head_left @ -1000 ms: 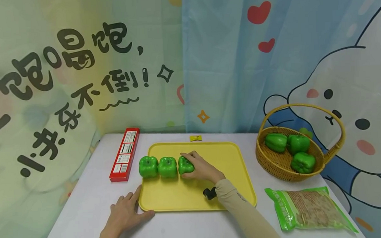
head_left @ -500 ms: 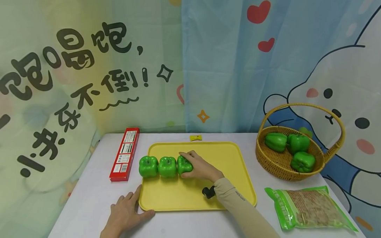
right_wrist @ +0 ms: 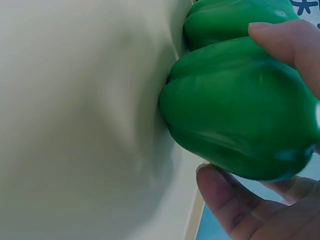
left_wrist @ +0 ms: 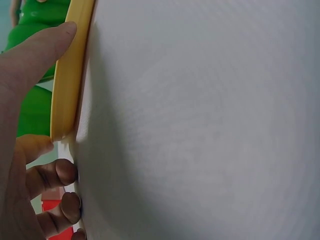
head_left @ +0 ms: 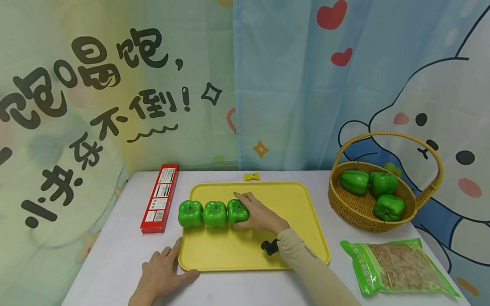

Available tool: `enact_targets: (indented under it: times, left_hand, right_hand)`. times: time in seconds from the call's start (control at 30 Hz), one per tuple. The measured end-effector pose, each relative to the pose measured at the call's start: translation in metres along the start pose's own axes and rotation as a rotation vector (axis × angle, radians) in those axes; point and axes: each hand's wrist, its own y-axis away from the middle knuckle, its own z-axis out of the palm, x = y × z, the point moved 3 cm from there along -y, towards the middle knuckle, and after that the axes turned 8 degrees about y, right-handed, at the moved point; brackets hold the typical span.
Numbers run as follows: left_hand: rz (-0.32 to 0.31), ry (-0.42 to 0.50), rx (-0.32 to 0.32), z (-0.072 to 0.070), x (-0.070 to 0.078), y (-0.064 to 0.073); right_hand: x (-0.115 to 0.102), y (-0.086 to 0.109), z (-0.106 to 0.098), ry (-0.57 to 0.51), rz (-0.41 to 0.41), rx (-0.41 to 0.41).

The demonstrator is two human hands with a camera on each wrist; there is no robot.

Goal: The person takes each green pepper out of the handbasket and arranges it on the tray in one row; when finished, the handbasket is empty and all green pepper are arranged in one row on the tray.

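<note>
A yellow tray lies on the table with three green bell peppers in a row. My right hand is around the rightmost pepper, which rests on the tray beside the middle pepper. In the right wrist view, the thumb lies over that pepper and the fingertips sit loosely at its other side. The leftmost pepper is near the tray's left edge. My left hand spreads at the tray's front left corner, thumb against the rim.
A wicker basket with several green peppers stands at the right. In front of it lies a green-edged clear food bag. A red box is left of the tray; a small yellow packet is behind it.
My right hand first pushed the rightmost pepper slightly left, towards the middle one. Its fingers have since loosened and drawn slightly back, showing more of the pepper. The left hand has stayed put.
</note>
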Motion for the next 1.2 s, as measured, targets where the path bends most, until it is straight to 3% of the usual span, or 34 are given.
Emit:
enact_targets:
  times: [0.27, 0.47, 0.9, 1.2]
  left_hand:
    - [-0.02, -0.002, -0.028, 0.0, -0.005, 0.0]
    - [-0.009, 0.003, -0.025, 0.001, -0.004, 0.001]
    - [-0.036, 0.011, -0.047, 0.002, -0.005, 0.0]
    - [-0.038, 0.01, -0.065, 0.002, 0.0, -0.002]
  right_hand:
    - [0.009, 0.015, -0.016, -0.001, 0.053, 0.055]
    - [0.027, 0.044, -0.041, 0.062, 0.118, 0.106]
    - [0.106, 0.125, -0.106, 0.18, 0.252, 0.258]
    - [0.146, 0.176, -0.138, 0.227, 0.347, 0.348]
